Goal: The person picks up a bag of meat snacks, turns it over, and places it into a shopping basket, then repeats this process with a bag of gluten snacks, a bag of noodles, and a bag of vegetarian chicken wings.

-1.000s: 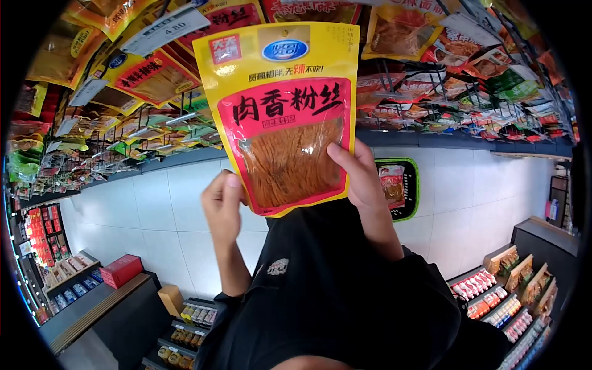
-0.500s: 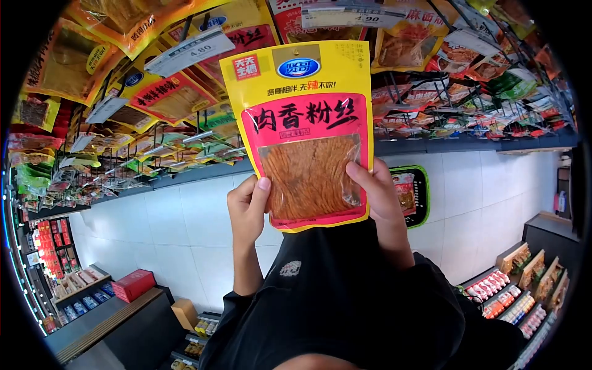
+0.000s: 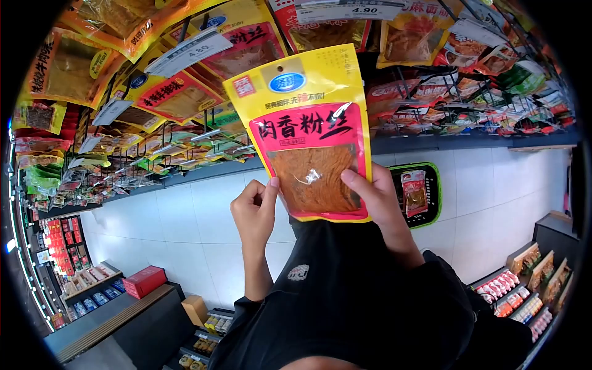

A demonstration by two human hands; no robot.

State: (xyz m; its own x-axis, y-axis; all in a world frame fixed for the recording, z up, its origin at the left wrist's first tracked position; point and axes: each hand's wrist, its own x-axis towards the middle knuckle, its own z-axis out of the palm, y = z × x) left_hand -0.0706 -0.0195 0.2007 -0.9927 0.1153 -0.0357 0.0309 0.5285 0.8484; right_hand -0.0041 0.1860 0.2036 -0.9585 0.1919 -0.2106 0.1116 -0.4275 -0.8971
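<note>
A yellow and pink snack packet (image 3: 308, 129) with a clear window onto brown strands is held up in front of me, front side facing me and tilted slightly. My right hand (image 3: 381, 200) grips its lower right side, thumb pressed on the window and the other fingers hidden behind. At the lower left edge, my left hand (image 3: 256, 206) pinches the packet between the thumb and curled fingers. Behind my right hand, a black basket with a green rim (image 3: 439, 191) sits on the floor, a red snack packet (image 3: 415, 192) inside it.
Hanging snack packets (image 3: 169, 102) fill the racks ahead, with price tags (image 3: 190, 50) sticking out from the hooks. Pale floor tiles (image 3: 185, 209) lie below. A red box (image 3: 145, 282) stands on a shelf unit at lower left; more stocked shelves (image 3: 515, 293) are at lower right.
The packet has tilted, its top leaning left, and its window now shows a bright glare. More of the basket and its red packet shows beside my right hand.
</note>
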